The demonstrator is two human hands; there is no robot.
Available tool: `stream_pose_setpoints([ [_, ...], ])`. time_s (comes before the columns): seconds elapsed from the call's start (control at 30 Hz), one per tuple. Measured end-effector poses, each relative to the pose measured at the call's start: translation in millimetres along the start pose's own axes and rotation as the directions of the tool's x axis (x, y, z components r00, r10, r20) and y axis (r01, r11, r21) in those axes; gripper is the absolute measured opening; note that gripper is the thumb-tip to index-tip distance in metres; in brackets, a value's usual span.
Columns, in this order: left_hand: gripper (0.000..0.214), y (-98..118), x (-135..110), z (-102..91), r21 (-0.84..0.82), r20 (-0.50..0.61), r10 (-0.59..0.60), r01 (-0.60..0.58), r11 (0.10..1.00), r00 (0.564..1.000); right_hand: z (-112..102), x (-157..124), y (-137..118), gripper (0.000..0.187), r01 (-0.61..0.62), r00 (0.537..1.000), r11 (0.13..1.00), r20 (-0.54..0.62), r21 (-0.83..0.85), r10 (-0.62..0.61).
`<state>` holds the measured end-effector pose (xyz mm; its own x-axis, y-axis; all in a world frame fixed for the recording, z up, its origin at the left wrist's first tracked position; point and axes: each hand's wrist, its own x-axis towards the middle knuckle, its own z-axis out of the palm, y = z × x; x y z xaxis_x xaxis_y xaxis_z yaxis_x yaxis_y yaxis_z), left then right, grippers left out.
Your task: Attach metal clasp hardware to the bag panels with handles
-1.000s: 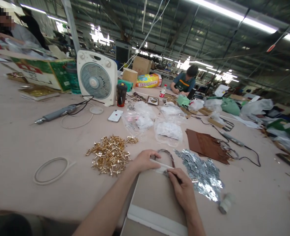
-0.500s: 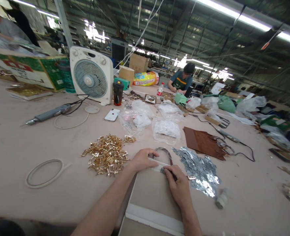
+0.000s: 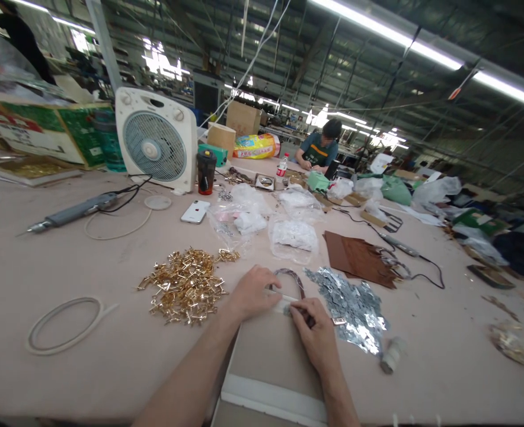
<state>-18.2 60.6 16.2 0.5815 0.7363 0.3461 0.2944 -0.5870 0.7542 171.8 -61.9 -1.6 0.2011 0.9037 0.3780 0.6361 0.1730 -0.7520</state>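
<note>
A beige panel (image 3: 271, 359) with white bands across it lies in front of me, its far end under both hands. My left hand (image 3: 255, 293) is closed, curled over the far white band, with its fingertips near a dark looped strap (image 3: 294, 277) that arches beyond the panel. My right hand (image 3: 315, 329) pinches a small grey metal plate (image 3: 287, 310) against the band. By its knuckles a small metal fitting (image 3: 339, 321) sticks out. To the right spreads a pile of silvery metal plates (image 3: 351, 305); to the left lies a heap of gold-coloured fittings (image 3: 184, 284).
A coil of pale tape (image 3: 66, 326), a grey hand tool (image 3: 73, 212) and a fan (image 3: 155, 139) stand or lie leftward. A phone (image 3: 195, 212), plastic bags (image 3: 293, 240), brown leather pieces (image 3: 355, 255) and a small cylinder (image 3: 392, 356) surround the work. Another person (image 3: 319, 148) sits across.
The whole view has shifted, so the things on the table appear a little further left. Both hands stay at the panel's far end, with the right fingers still pinched there.
</note>
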Motion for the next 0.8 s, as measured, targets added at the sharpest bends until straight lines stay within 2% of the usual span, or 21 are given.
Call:
stream_pose_setpoints([
  [0.07,0.02,7.7,-1.4,-1.1,0.067,0.036,0.093,-0.095,0.993,0.995,-0.2,-0.7,0.1,0.026,-0.002,1.0,1.0,0.0,-0.003,0.002],
  [0.13,0.026,12.4,-3.0,-0.9,0.096,0.105,0.117,-0.127,0.987,0.988,-0.9,-1.1,-1.4,0.025,0.007,1.0,1.0,0.01,-0.005,-0.007],
  [0.23,0.032,13.2,-4.4,0.6,0.107,0.168,0.074,-0.093,0.99,0.983,-2.2,-1.3,-4.9,0.027,0.029,0.999,1.0,0.023,0.005,-0.029],
  [0.4,0.039,8.9,-3.9,3.7,0.066,0.179,-0.009,-0.003,0.998,0.984,-2.3,-3.0,-7.6,0.025,0.065,0.998,0.998,0.021,-0.021,-0.064],
  [0.57,0.042,10.5,-4.0,4.0,0.043,0.184,-0.004,-0.004,0.999,0.983,-3.8,-8.3,-4.0,0.025,0.079,0.997,0.997,-0.008,-0.014,-0.079],
  [0.63,0.043,11.6,-4.0,3.5,0.061,0.202,-0.015,0.002,0.998,0.979,-6.4,-10.8,-0.5,0.025,0.054,0.992,0.998,-0.115,0.021,-0.051],
  [0.7,0.04,11.2,-3.6,3.1,0.069,0.207,-0.035,0.021,0.997,0.978,-11.0,-14.1,4.2,0.026,0.003,0.954,0.999,-0.298,0.05,0.012],
  [0.8,0.034,7.4,-1.8,2.7,0.031,0.2,-0.054,0.049,0.998,0.978,-22.3,-23.1,13.2,0.031,-0.115,0.817,0.989,-0.558,0.092,0.146],
])
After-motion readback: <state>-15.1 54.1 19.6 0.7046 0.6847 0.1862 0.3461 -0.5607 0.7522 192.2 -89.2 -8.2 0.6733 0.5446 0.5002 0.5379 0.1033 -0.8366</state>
